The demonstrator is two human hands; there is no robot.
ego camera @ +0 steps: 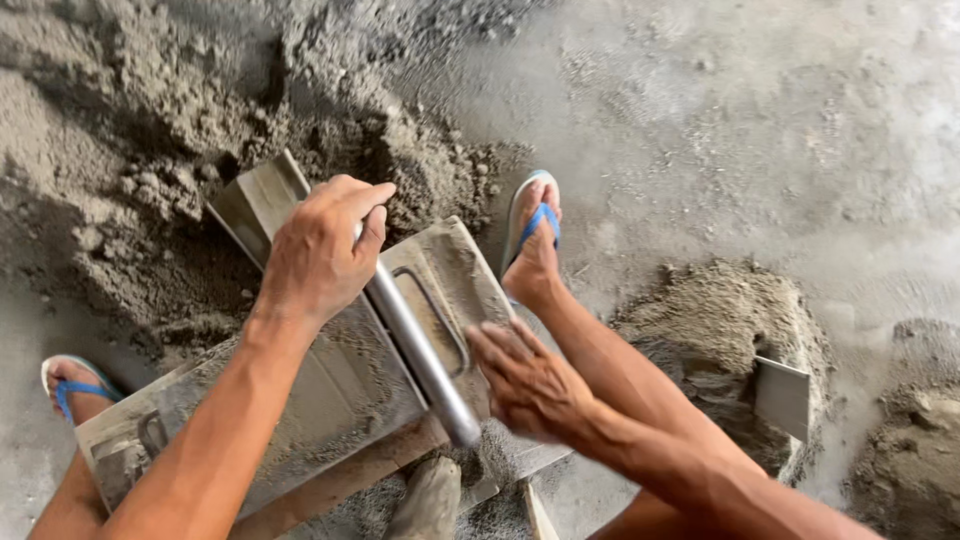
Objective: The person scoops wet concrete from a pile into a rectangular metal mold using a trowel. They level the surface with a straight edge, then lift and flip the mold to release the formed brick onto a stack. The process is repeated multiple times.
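at the near edge of the concrete floor [760, 120], a grey metal block mould [330, 380] rests on a wooden plank [340, 480], its long axis running from lower left to upper right. the right hand [528, 380] lies flat on the mould's near right end, fingers spread, pinching nothing. across the mould lies a steel pipe handle [420, 355], long axis from lower right to upper left, its free end pointing toward the viewer. the left hand [322, 250] is wrapped closed around the handle's upper part. judged: the mould looks heavy, rigid and gritty with mix; the handle is smooth and possibly slippery, best taken near its upper end. beyond, blue sandals [535, 225] flank the mould. farther out, a sand-cement heap [150, 120] fills the far left corner; a smaller mound [720, 320] with a steel trowel blade [782, 396] sits at right.
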